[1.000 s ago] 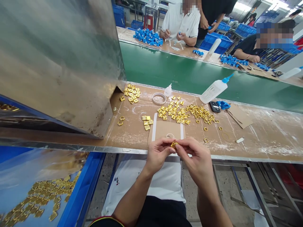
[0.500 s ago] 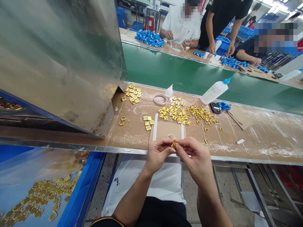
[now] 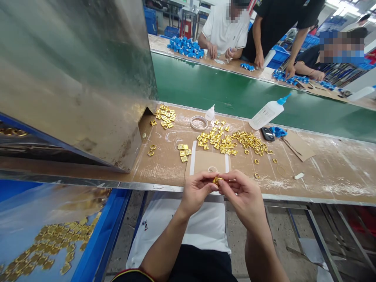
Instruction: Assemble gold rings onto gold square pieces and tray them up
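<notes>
Just above the table's front edge, my left hand [image 3: 195,192] and my right hand [image 3: 243,192] meet, fingertips closed on a small gold ring [image 3: 216,180]. The fingers partly cover it; whether a second piece is joined to it I cannot tell. Behind the hands lies a cardboard sheet [image 3: 205,159] with white tape strips at its sides and a pale round band [image 3: 212,169] on it. Beyond it are many square gold pieces [image 3: 217,137], and to their right a heap of gold rings [image 3: 249,141]. A few gold squares [image 3: 184,152] sit left of the sheet.
A tape roll [image 3: 199,123], a small white bottle [image 3: 210,113] and a large blue-tipped bottle [image 3: 267,114] stand behind the pieces. A metal housing [image 3: 96,90] rises at left, above a blue crate [image 3: 96,239] of gold pieces. Co-workers sit and stand across the green belt [image 3: 205,84].
My hands keep almost the same pose on the gold ring. Across the belt, co-workers' hands and arms have shifted slightly; the standing person leans a bit differently.
</notes>
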Available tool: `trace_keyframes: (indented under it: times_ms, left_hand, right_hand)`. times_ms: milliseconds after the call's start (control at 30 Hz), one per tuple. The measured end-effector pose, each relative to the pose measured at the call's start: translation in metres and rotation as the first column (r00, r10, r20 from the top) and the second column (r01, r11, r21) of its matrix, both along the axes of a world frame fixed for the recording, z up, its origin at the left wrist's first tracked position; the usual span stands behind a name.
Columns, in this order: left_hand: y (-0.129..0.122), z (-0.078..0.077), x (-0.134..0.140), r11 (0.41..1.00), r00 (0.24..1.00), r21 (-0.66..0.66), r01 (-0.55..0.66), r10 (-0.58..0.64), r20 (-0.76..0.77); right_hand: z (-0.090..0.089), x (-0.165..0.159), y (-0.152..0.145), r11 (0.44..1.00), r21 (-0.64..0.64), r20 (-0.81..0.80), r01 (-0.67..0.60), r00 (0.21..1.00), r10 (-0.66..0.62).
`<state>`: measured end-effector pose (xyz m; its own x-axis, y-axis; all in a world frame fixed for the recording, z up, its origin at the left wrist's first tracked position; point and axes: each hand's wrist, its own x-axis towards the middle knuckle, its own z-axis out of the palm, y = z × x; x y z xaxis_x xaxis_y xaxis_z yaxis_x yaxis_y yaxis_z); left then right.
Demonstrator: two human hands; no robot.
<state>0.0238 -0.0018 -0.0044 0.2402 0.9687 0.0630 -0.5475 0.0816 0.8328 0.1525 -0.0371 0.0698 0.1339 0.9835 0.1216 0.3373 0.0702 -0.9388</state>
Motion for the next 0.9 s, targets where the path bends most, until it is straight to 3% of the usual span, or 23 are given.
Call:
trace_keyframes:
  times_ms: [900]
  left_hand:
    - [-0.0007, -0.0016, 0.0003, 0.999, 1.000, -0.032, 0.021, -0.022, -0.017]
  right_hand:
    - [-0.0003, 0.0027, 0.0001, 1.000, -0.007, 0.034, -0.020, 0.999, 0.021]
